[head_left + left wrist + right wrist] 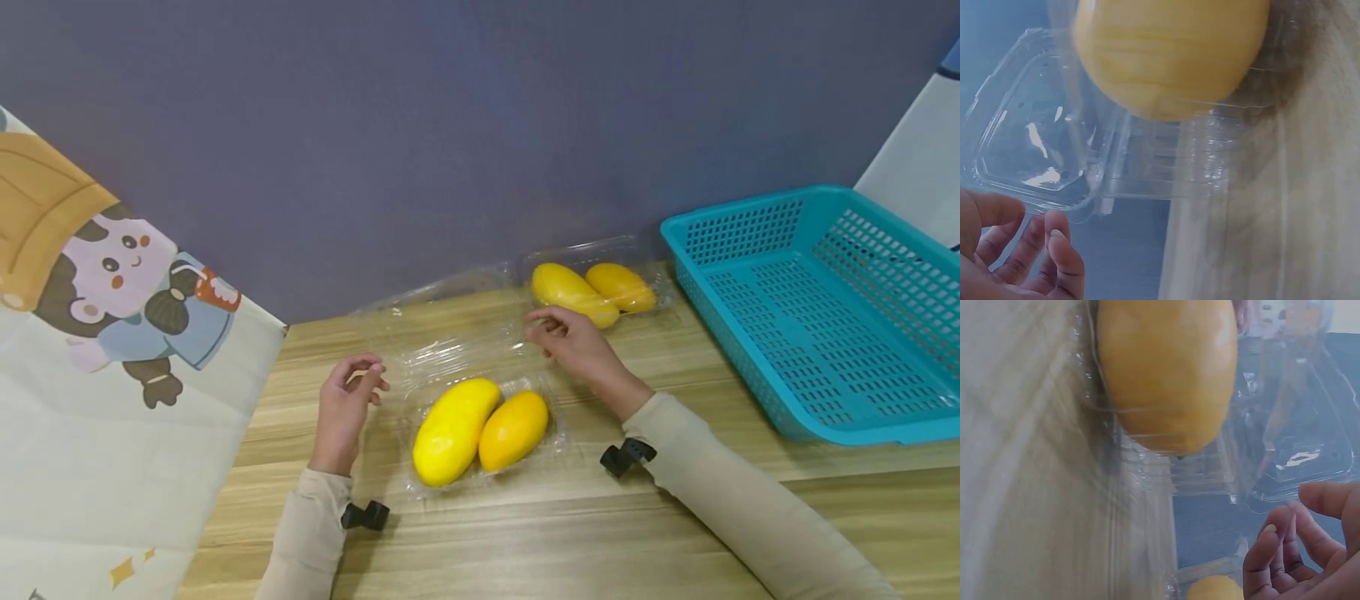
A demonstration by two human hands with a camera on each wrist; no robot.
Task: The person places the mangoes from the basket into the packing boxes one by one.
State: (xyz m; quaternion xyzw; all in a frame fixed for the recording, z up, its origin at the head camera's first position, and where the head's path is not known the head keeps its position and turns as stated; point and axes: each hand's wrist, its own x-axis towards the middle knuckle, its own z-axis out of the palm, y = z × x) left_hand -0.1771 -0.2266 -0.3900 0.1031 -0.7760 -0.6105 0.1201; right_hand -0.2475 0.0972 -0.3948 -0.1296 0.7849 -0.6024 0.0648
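Two yellow mangoes (454, 433) (514, 431) lie in the base of a clear plastic clamshell box (420, 487), whose clear lid (457, 333) is swung back away from the person. At the lid's left edge is the left hand (348, 408), its fingers bent and fingertips right by the rim; a gap shows between thumb and forefinger in the left wrist view. Beside the lid's right edge the right hand (573, 346) hovers with loosely curved fingers, thumb and forefinger close to the lid corner in the right wrist view. Neither hand touches the mangoes.
Behind the right hand, a second clear box (637, 250) holds two more mangoes (573, 293). A teal plastic basket (757, 383) stands to the right on the wooden table (585, 542). A dark grey panel (375, 167) rises along the back, with a cartoon-printed sheet (150, 467) at left.
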